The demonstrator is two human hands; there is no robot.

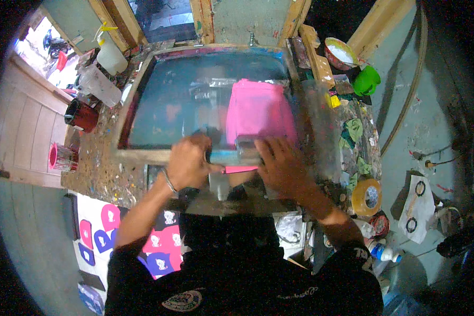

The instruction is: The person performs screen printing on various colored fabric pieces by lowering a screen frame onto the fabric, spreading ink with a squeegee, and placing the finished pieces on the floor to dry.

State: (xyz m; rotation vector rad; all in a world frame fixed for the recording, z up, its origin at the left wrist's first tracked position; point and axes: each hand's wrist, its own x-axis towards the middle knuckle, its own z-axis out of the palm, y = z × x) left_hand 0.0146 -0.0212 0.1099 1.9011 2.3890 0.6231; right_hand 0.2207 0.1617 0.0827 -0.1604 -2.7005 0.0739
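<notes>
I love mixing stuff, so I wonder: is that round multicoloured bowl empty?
Not empty: white stuff shows inside the bowl; I can't tell how full.

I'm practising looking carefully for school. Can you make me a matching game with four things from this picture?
1. Rectangular wooden-framed screen
2. Round yellowish tape roll
3. Whitish plastic bottle at the back left
4. Bright green plastic container

A. Beside the round red-and-yellow bowl
B. By the left hand and right hand
C. Ring-shaped, with a hole in it
D. Topped with yellow

Pairs: 1-B, 2-C, 3-D, 4-A
</notes>
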